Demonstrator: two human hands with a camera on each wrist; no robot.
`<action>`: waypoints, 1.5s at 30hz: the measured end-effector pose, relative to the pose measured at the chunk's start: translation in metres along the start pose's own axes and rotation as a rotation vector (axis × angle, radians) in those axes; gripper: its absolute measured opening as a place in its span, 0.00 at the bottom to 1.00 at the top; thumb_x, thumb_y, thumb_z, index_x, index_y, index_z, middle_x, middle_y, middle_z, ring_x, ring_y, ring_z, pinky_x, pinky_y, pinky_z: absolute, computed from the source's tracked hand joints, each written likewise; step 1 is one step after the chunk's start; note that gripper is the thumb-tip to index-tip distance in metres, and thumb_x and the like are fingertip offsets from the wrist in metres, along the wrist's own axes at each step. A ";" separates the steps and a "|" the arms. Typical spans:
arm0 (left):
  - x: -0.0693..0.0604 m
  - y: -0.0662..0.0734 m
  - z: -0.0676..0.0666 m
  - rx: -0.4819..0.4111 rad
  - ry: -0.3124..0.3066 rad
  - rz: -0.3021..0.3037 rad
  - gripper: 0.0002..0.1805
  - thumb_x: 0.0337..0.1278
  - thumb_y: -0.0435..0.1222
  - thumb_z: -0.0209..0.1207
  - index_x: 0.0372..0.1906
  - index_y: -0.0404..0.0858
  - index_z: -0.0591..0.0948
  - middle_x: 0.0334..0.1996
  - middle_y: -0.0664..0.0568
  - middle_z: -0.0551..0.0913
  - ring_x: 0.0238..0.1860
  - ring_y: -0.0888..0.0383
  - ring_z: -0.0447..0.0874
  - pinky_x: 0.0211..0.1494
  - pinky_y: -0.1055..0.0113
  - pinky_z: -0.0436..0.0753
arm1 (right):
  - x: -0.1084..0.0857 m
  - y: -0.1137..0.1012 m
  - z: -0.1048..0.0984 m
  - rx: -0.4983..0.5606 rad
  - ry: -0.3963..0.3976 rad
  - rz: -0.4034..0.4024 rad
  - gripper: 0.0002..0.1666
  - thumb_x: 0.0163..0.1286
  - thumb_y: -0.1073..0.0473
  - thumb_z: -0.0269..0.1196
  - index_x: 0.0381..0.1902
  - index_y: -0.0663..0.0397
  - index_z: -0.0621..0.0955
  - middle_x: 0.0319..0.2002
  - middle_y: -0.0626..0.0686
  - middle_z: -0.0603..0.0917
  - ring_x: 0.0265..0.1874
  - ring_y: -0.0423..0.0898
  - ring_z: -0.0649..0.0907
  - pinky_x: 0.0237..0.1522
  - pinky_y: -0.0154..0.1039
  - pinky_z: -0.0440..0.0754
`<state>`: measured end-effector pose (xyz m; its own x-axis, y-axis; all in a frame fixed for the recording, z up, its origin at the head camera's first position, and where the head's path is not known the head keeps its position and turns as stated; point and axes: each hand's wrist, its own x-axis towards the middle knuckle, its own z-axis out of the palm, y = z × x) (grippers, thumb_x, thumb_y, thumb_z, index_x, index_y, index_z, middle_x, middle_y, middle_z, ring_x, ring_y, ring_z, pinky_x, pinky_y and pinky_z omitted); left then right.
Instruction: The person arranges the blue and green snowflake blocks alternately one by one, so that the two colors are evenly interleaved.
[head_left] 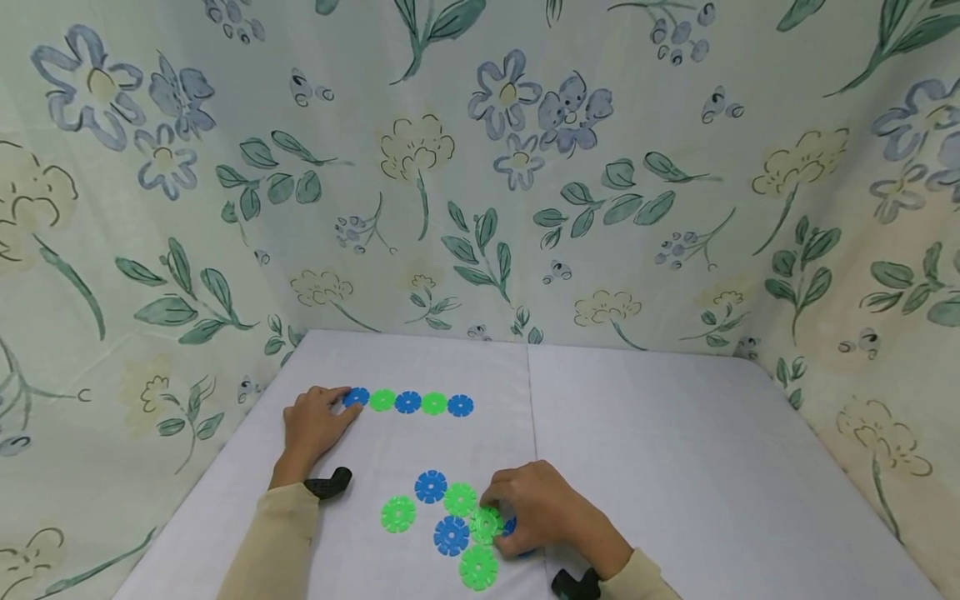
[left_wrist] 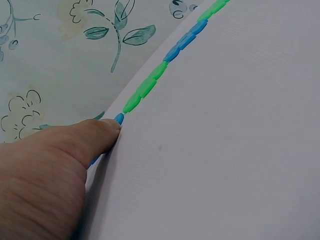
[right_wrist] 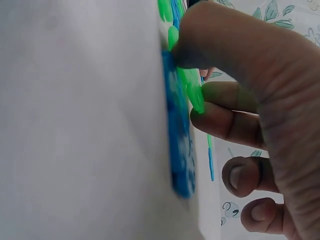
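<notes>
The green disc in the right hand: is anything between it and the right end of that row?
Another green disc lies close beside the pinched disc, on the side toward the row. Beyond that, nothing visible stands before the blue end disc.

**No Readable Lettering**

No text, label, brand, number or sign can be read in the head view or in either wrist view.
</notes>
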<state>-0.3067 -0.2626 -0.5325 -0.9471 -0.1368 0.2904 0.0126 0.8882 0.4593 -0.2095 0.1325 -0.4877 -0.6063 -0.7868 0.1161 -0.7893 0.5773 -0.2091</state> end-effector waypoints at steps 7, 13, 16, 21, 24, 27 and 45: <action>0.000 0.001 0.000 -0.002 -0.004 -0.008 0.28 0.61 0.52 0.64 0.63 0.44 0.81 0.55 0.37 0.81 0.57 0.38 0.76 0.52 0.43 0.67 | 0.000 -0.002 -0.001 -0.026 0.019 0.025 0.23 0.49 0.40 0.72 0.45 0.35 0.88 0.37 0.33 0.86 0.24 0.26 0.73 0.31 0.25 0.74; 0.000 0.001 0.000 -0.003 -0.001 0.001 0.28 0.61 0.53 0.64 0.63 0.44 0.81 0.55 0.37 0.81 0.56 0.37 0.76 0.51 0.43 0.67 | 0.000 0.001 0.002 -0.028 0.052 0.021 0.23 0.48 0.41 0.72 0.44 0.35 0.88 0.36 0.33 0.86 0.23 0.26 0.71 0.29 0.24 0.71; 0.000 0.000 0.000 -0.007 -0.005 -0.004 0.29 0.61 0.53 0.64 0.63 0.44 0.81 0.56 0.37 0.80 0.57 0.38 0.76 0.52 0.43 0.67 | 0.000 0.001 0.002 -0.024 0.066 0.019 0.22 0.48 0.41 0.72 0.43 0.35 0.88 0.36 0.33 0.86 0.22 0.26 0.70 0.28 0.23 0.69; -0.001 0.000 -0.001 -0.013 -0.013 -0.016 0.29 0.62 0.53 0.64 0.64 0.44 0.80 0.56 0.37 0.80 0.57 0.37 0.75 0.52 0.43 0.66 | 0.000 0.002 -0.001 -0.002 0.084 0.016 0.21 0.49 0.42 0.72 0.43 0.35 0.88 0.36 0.33 0.86 0.23 0.25 0.71 0.29 0.22 0.70; 0.000 0.000 -0.001 -0.014 -0.015 -0.015 0.29 0.62 0.53 0.64 0.64 0.44 0.80 0.56 0.37 0.80 0.57 0.37 0.75 0.52 0.43 0.66 | 0.000 0.002 -0.002 0.015 0.099 0.010 0.21 0.49 0.42 0.72 0.43 0.35 0.88 0.37 0.33 0.86 0.23 0.24 0.71 0.30 0.21 0.71; 0.000 -0.001 0.000 -0.012 -0.015 -0.013 0.29 0.62 0.53 0.64 0.63 0.44 0.80 0.56 0.37 0.80 0.57 0.37 0.75 0.52 0.43 0.66 | 0.000 0.003 -0.002 0.023 0.116 0.005 0.21 0.49 0.43 0.72 0.43 0.35 0.88 0.37 0.33 0.86 0.24 0.24 0.71 0.30 0.21 0.71; 0.000 -0.004 0.002 0.004 -0.006 0.009 0.28 0.62 0.53 0.64 0.63 0.44 0.81 0.56 0.37 0.81 0.56 0.37 0.76 0.51 0.43 0.67 | 0.005 0.002 -0.019 0.040 0.185 0.026 0.21 0.52 0.39 0.73 0.45 0.32 0.87 0.39 0.32 0.87 0.27 0.29 0.78 0.32 0.24 0.75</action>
<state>-0.3079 -0.2654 -0.5362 -0.9489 -0.1261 0.2895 0.0198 0.8912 0.4531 -0.2165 0.1341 -0.4687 -0.6365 -0.7164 0.2858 -0.7712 0.5846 -0.2520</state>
